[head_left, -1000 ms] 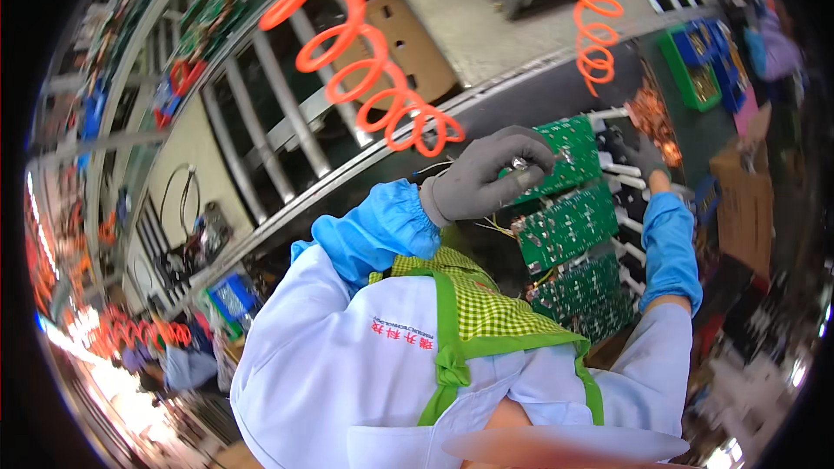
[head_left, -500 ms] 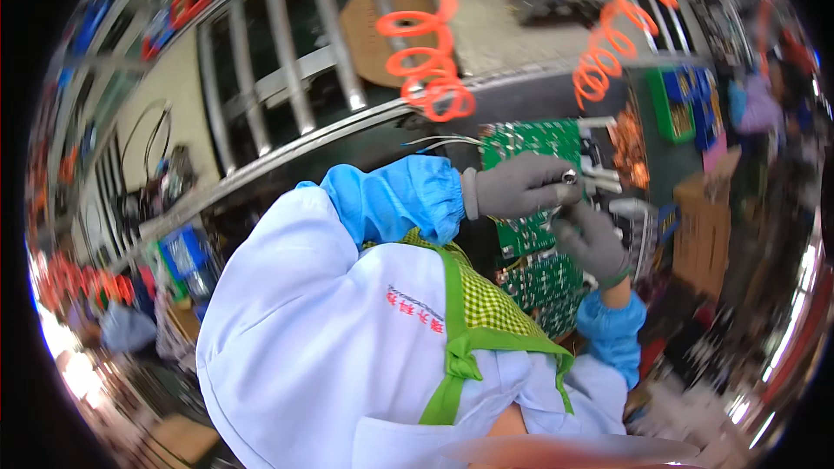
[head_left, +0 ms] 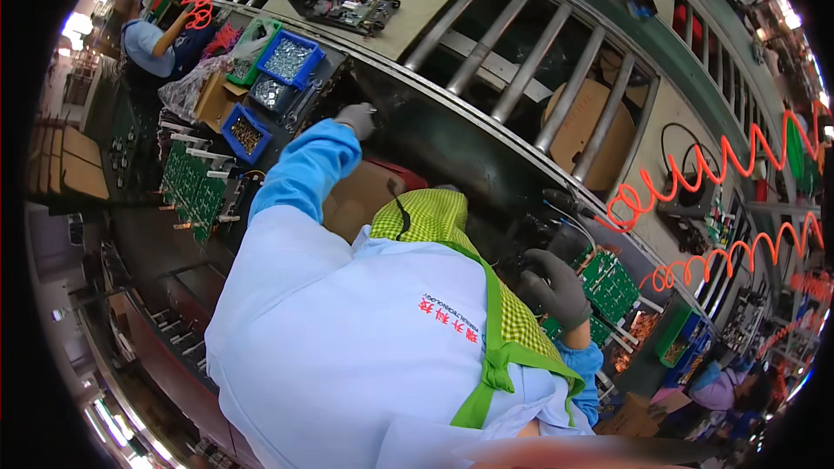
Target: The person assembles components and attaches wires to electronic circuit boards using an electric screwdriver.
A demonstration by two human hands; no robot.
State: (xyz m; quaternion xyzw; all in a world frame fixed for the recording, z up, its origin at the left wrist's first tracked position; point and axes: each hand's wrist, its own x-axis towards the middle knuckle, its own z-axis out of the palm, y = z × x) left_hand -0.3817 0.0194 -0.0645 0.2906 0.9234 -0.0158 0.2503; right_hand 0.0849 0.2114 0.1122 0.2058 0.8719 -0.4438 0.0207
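Note:
My left hand (head_left: 358, 121), in a grey glove and blue sleeve cover, reaches to the far edge of the dark bench, right of the parts bins. Its fingers are drawn together; a tiny bright spot shows at the tips, too small to name. My right hand (head_left: 556, 288), also gloved in grey, hovers by a green circuit board (head_left: 611, 284). Its fingers are loosely bent, with the thumb apart, and nothing shows between them. White strips and wires stick out from the board's edges.
Blue bins of silver screws (head_left: 287, 59) and brass-coloured parts (head_left: 246, 135) stand at left, beside a green bin (head_left: 255, 52). More circuit boards (head_left: 193, 187) stand farther left. A roller conveyor (head_left: 539, 69) runs beyond the bench. Orange coiled hoses (head_left: 669, 195) hang at right.
The view has swung left. My hands, close together over the circuit board before, are now far apart. My left hand has gone out toward the bins, while my right stays by the board.

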